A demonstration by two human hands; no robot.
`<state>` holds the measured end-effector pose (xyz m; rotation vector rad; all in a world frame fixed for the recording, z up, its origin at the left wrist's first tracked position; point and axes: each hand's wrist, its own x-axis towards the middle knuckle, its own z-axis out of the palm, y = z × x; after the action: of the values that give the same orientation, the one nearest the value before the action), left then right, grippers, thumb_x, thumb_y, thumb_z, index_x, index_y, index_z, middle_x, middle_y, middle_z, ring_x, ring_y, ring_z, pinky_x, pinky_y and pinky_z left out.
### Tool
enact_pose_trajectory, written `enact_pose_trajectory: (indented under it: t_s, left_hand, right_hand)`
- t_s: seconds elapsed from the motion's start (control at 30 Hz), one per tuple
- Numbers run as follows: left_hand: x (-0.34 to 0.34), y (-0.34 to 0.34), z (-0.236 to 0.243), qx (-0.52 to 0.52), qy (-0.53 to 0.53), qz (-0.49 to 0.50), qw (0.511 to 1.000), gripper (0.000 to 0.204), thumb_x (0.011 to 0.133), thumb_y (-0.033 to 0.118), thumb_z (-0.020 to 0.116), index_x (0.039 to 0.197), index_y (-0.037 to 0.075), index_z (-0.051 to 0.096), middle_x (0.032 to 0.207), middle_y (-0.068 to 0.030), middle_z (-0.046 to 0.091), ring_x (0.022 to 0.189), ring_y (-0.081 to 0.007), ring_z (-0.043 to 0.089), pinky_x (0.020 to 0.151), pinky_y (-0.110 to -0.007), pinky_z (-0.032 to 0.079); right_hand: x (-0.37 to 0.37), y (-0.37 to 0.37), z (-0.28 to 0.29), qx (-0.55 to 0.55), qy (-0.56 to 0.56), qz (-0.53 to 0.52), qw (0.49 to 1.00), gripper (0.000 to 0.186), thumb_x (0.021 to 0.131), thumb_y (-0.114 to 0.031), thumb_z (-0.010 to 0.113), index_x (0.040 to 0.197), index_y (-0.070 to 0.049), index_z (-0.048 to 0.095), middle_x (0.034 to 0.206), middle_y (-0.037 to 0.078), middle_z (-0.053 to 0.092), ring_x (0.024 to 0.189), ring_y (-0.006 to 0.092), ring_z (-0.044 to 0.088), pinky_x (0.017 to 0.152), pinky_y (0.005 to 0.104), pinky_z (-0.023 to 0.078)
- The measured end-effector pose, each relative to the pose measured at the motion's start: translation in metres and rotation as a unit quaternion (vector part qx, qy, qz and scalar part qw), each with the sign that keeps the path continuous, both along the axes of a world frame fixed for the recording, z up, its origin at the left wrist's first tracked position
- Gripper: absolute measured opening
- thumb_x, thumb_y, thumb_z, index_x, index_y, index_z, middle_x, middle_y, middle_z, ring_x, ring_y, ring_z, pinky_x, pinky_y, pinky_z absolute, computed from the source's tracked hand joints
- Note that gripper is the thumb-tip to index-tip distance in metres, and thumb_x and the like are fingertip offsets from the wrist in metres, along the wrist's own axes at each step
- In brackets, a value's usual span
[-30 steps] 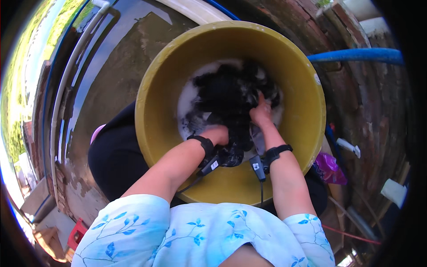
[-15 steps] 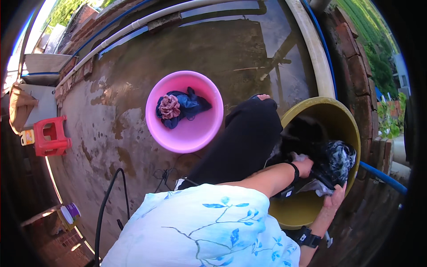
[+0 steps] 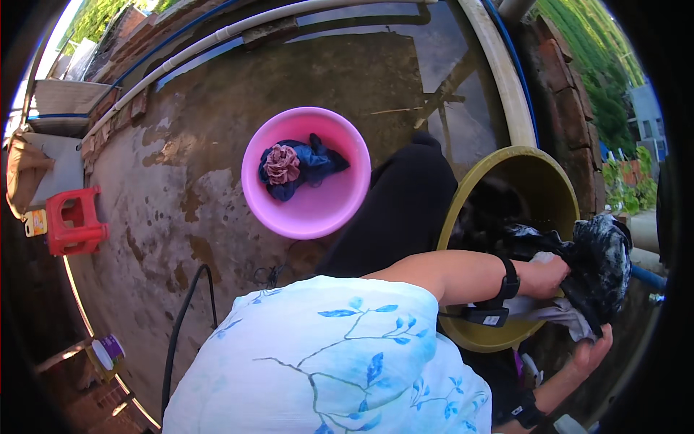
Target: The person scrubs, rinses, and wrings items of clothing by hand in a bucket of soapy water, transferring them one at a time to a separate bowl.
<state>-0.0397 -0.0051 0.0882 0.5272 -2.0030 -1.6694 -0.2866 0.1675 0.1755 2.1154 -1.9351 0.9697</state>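
Observation:
A wet black garment [image 3: 607,264], streaked with white suds, hangs over the right rim of the olive-yellow tub [image 3: 454,210]. My left hand [image 3: 543,276], wearing a black wrist strap, is closed on the soapy cloth at the rim. Lower down, my right hand [image 3: 591,351] grips the garment's lower edge outside the tub; its palm side is partly hidden. A pale grey cloth piece [image 3: 567,316] shows between the two hands. More dark wet cloth [image 3: 491,210] lies inside the tub, its far part in shadow.
A pink basin [image 3: 318,213] holding dark blue cloth and a dusty-pink scrunched piece [image 3: 281,164] stands on the wet concrete. At far left is a red plastic stool [image 3: 76,220]. White pipes [image 3: 217,35] and a brick wall [image 3: 567,108] border the floor. A black hose [image 3: 177,325] curves nearby.
Both hands have moved right, drawing the soapy black garment up from inside the tub and over its right rim. My knee has shifted slightly.

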Motion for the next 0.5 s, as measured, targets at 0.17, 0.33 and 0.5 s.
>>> enact_pose_trajectory:
  t_s: [0.17, 0.33, 0.5]
  left_hand:
    - [0.006, -0.014, -0.006, 0.200, 0.051, 0.184, 0.961, 0.017, 0.065, 0.003, 0.055, 0.081, 0.002, 0.058, 0.079, -0.0208, 0.058, 0.080, -0.0375, 0.056, 0.068, -0.038, 0.045]
    - [0.012, -0.045, -0.045, 0.123, 0.046, 0.334, 0.934, 0.018, 0.065, 0.003, 0.053, 0.083, 0.002, 0.058, 0.080, -0.0217, 0.058, 0.079, -0.0387, 0.054, 0.069, -0.040, 0.044]
    - [0.006, -0.044, -0.125, 0.286, -0.081, 0.334, 0.894, 0.020, 0.067, -0.001, 0.051, 0.085, 0.001, 0.059, 0.084, -0.0210, 0.058, 0.082, -0.0375, 0.056, 0.071, -0.040, 0.045]
  right_hand:
    - [0.040, -0.033, 0.004, 0.140, -0.617, -0.130, 0.764, 0.033, 0.075, -0.009, 0.047, 0.107, -0.004, 0.050, 0.100, 0.006, 0.055, 0.095, 0.0185, 0.051, 0.086, 0.0327, 0.039]
    - [0.051, -0.058, -0.075, 0.192, -0.732, -0.162, 0.633, 0.041, 0.077, -0.007, 0.046, 0.118, -0.003, 0.043, 0.104, 0.011, 0.055, 0.092, 0.0234, 0.055, 0.081, 0.0365, 0.045]
    - [0.096, -0.074, -0.163, 0.299, -0.595, -0.303, 0.682, 0.042, 0.076, -0.011, 0.054, 0.116, -0.007, 0.046, 0.099, 0.005, 0.052, 0.089, 0.0164, 0.050, 0.078, 0.0293, 0.041]
